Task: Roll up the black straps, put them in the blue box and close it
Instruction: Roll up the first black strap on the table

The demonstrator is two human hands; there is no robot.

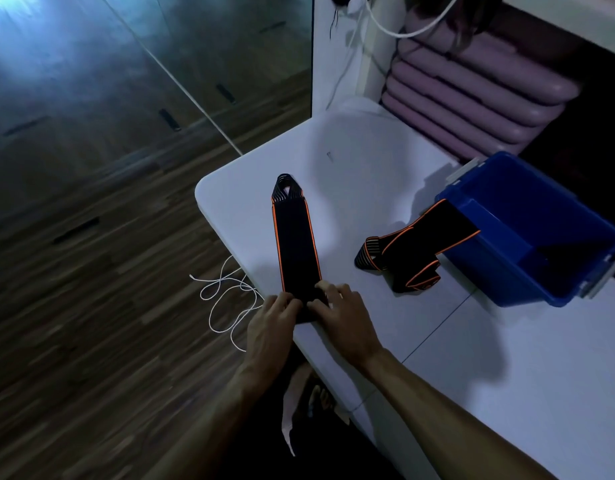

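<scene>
Black, orange-edged strap (295,242) is stretching away from the left hand (276,315) and right hand (337,306), both pinching its near end at the counter (368,161) edge, so a loose or crooked first turn risks telescoping and sliding floorward.

We are viewing through one head-worn wide-angle camera, looking steeply down from close above the white table (385,161) at centre right of the frame, floor (91,237) filling the left.
</scene>
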